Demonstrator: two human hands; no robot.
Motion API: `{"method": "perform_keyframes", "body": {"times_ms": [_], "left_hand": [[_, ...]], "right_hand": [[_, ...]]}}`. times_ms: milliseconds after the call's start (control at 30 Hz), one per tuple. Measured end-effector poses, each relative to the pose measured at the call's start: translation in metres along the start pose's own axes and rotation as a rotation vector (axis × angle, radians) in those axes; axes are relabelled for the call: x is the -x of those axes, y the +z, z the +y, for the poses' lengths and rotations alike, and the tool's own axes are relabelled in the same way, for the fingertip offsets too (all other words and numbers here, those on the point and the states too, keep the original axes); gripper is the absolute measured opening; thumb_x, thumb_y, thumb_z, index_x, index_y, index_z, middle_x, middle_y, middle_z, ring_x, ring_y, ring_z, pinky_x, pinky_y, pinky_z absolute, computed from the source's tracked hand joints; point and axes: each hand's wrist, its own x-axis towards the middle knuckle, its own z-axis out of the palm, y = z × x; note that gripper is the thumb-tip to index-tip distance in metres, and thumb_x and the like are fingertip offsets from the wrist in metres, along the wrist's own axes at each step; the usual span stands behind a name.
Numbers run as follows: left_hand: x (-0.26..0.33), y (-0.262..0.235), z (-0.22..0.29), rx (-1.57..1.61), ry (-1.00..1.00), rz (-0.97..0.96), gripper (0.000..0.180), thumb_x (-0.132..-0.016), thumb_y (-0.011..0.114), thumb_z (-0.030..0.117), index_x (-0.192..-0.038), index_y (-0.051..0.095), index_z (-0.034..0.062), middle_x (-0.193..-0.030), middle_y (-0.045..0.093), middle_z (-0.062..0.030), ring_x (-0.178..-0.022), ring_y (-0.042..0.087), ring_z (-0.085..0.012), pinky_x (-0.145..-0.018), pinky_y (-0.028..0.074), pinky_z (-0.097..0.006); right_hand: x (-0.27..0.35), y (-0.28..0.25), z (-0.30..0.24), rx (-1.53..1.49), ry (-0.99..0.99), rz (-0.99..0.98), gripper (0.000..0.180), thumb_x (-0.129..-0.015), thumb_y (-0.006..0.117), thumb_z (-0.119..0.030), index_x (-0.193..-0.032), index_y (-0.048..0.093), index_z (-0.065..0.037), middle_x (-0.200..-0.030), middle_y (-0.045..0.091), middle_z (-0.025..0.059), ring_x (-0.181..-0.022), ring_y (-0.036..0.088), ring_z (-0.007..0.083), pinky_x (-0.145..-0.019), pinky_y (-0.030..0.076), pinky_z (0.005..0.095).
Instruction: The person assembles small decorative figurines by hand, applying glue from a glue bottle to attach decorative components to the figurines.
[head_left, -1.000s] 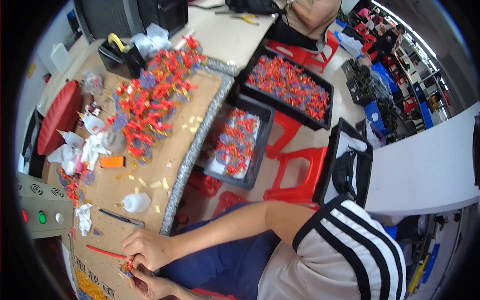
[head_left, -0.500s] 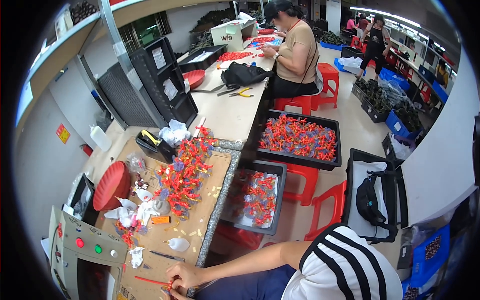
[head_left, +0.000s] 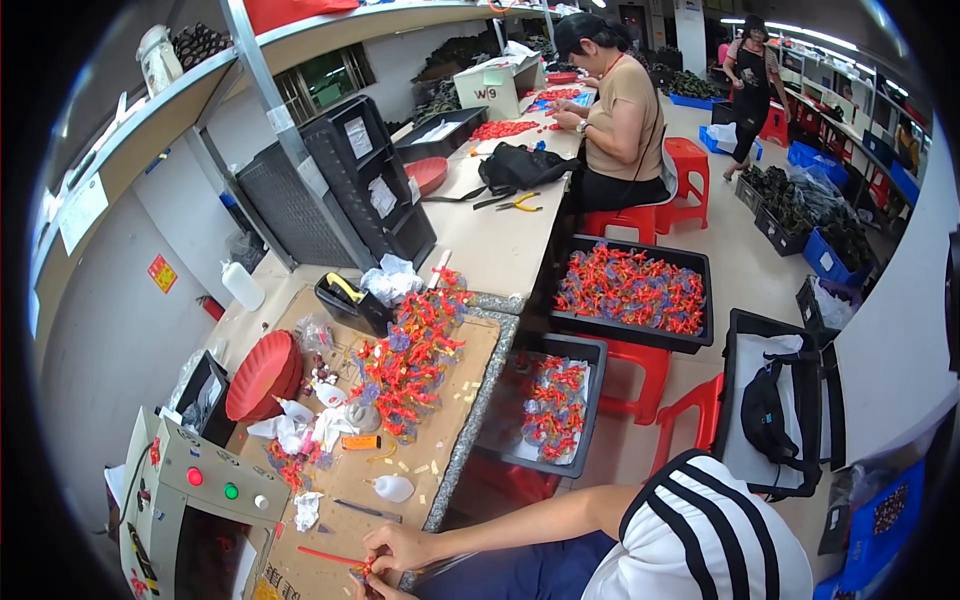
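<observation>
Two hands work over cardboard-topped bench (busy workshop).

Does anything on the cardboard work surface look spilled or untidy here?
Yes. Small pale paper scraps lie scattered over the cardboard sheet, beside a loose heap of red and purple flower pieces. Crumpled white tissues sit near the red dish. Nothing looks broken or tipped over.

1. The left hand is cut off by the picture's lower edge; only its top shows.
2. The small red piece pinched between both hands at the worktop's near edge is too small to identify.
3. The right hand hides its own fingertips, so its grip stays unclear.
4. The grey machine at the worktop's near left corner runs out of view.
</observation>
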Motion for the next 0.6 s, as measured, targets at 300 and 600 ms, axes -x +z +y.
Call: {"method": "perform_keyframes", "body": {"times_ms": [300,600], "left_hand": [[0.000,-0.011,-0.056,0.084,-0.099,-0.029,0.021,-0.087,0.063,-0.006,-0.108,0.062,-0.0098,-0.102,0.067,-0.0197,-0.088,0.067,-0.0240,-0.076,0.057,-0.032],[-0.018,0.001,-0.040,0.152,0.001,-0.093,0.022,-0.079,0.064,-0.016,-0.100,0.066,-0.0079,-0.102,0.066,-0.0195,-0.091,0.066,-0.0226,-0.080,0.054,-0.032]], "right_hand": [[-0.001,-0.003,0.002,-0.010,-0.047,0.027,0.016,-0.078,0.072,-0.014,-0.073,0.063,-0.001,-0.060,0.054,0.0090,-0.054,0.052,0.0192,-0.050,0.039,0.0327],[-0.017,-0.008,0.008,0.142,-0.118,0.002,0.011,-0.075,0.075,0.000,-0.075,0.063,-0.001,-0.063,0.053,0.0076,-0.051,0.048,0.0161,-0.046,0.035,0.0288]]}}
